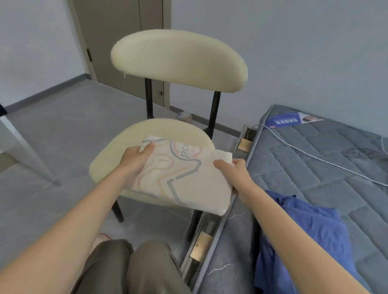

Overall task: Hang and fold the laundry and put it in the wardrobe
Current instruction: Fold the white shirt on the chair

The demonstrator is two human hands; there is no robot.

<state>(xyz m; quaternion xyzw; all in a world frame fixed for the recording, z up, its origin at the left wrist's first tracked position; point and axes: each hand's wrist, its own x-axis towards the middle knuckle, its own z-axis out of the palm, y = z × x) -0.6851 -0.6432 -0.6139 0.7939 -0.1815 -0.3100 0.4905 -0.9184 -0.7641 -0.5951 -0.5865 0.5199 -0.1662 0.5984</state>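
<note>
head view | folded white garment at frame centre, over the cream chair seat | left hand grips its left edge, right hand its right edge | risk: folds slump open if one grip loosens | blue garment unfolded on mattress, lower right

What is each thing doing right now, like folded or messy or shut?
Patterned cloth: folded, held over the chair seat.
Left hand: grips the cloth's left edge.
Right hand: grips its right edge.
Blue garment: crumpled on the mattress.
Door: shut.
</note>
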